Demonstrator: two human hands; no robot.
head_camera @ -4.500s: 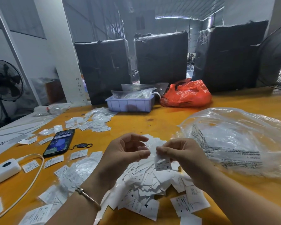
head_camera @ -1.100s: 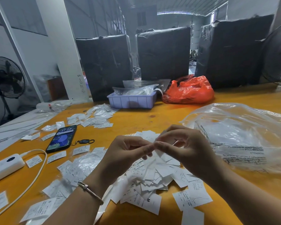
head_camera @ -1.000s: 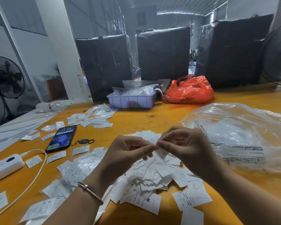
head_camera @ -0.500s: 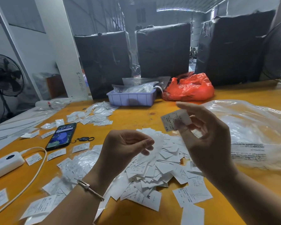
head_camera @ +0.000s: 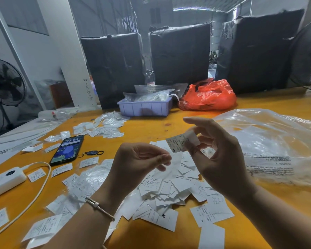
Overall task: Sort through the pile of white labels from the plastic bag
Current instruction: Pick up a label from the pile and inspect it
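Warehouse space with three tall black-wrapped bales (head_camera: 180, 53) stands behind a wide orange surface (head_camera: 258, 209). On its right side lies a large, crumpled clear plastic bag (head_camera: 276, 146), printed with warning text. At the centre, directly below both hands, sits the pile of white labels (head_camera: 165, 193), a loose heap of small paper slips marked with sizes such as S, M and XL. Smaller sorted groups of labels (head_camera: 104, 126) lie further away to the left, with single slips scattered near a phone (head_camera: 67, 150).

The right hand (head_camera: 217, 159) is raised above the pile, pinching one XS label (head_camera: 181, 141) between thumb and fingers; the slip's long axis runs roughly sideways, sloping down to the left, printed face toward the camera. The left hand (head_camera: 135, 164) hovers just beside it, lower and to the left, fingers curled with thumb meeting fingertips; whether it pinches a slip I cannot tell. The held label likely belongs in one of the left-hand groups, so the left hand is nearer that side.
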